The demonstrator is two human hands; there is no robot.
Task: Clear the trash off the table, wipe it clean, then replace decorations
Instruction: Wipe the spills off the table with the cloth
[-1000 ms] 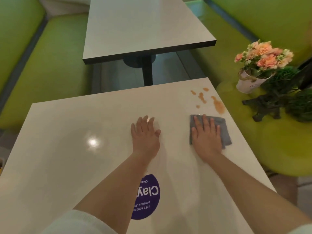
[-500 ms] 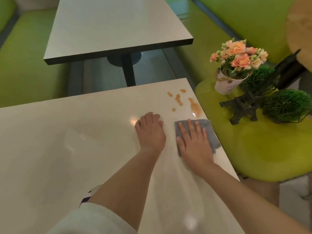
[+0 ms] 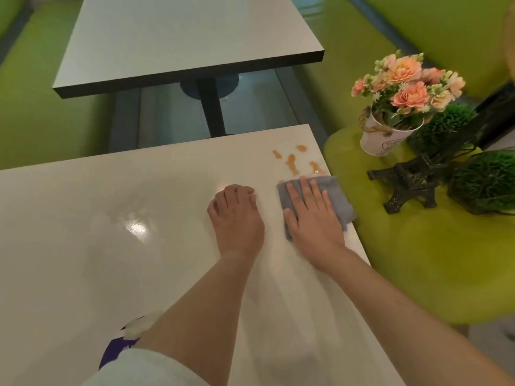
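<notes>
A second desk [image 3: 184,37] stands beyond, on a dark pedestal [image 3: 210,107], with green bench seats [image 3: 36,107] on both sides.

Head camera, looking forward-down, close over table [image 3: 83,218].
</notes>
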